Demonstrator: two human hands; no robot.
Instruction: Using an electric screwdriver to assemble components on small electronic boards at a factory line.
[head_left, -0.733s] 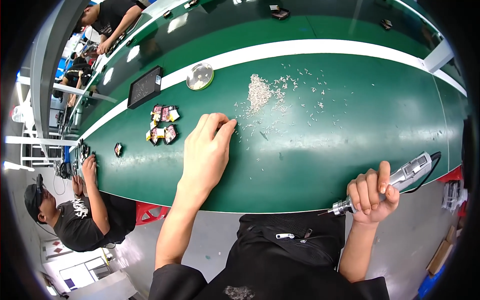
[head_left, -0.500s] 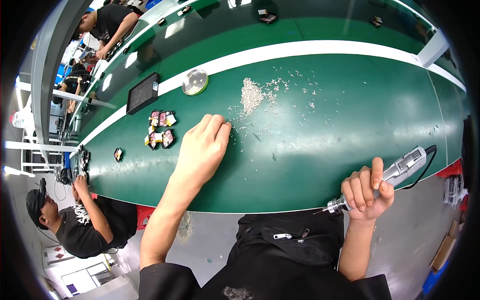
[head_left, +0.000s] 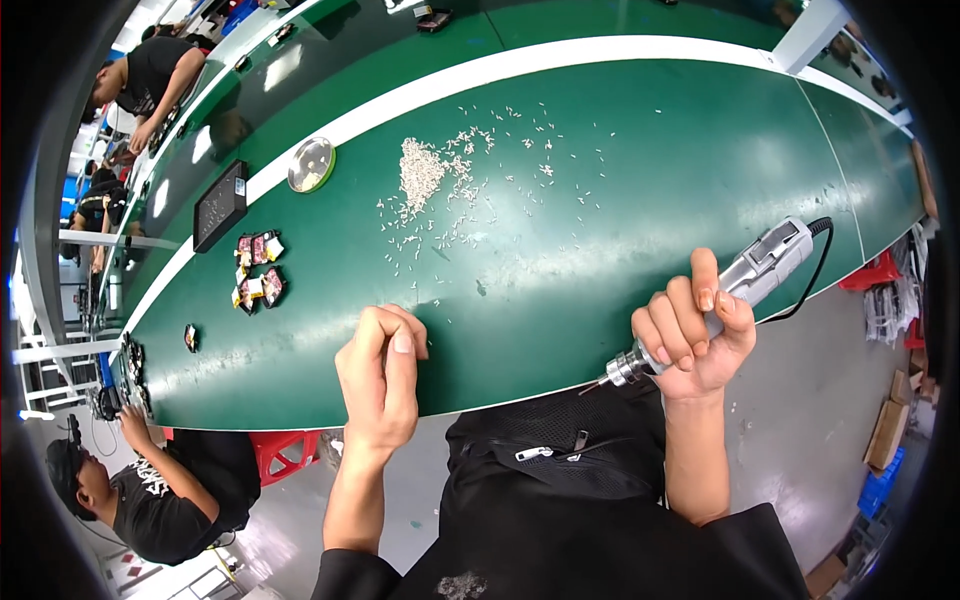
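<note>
My right hand (head_left: 695, 335) is wrapped round a grey electric screwdriver (head_left: 765, 262), its forefinger lifted off the body. The screwdriver's thin bit points left and down, over the table's near edge. My left hand (head_left: 380, 375) hangs over the near part of the green table (head_left: 560, 310), fingers curled in with the thumb pressed against them. Whatever may be between those fingertips is too small or hidden to make out. Ahead of it lies a heap of tiny pale screw-like pieces (head_left: 421, 172), with many more strewn to its right and below.
Several small black modules with yellow parts (head_left: 262, 287) lie left of the heap. Behind them are a round green-rimmed dish (head_left: 312, 165) and a black tray (head_left: 220, 207). A white rail (head_left: 500, 66) bounds the table's far side. A co-worker (head_left: 165, 490) sits at the left end.
My left hand has drawn back from the edge of the scattered pieces toward me. The right hand still grips the screwdriver, now slightly raised. The whole view has shifted right.
</note>
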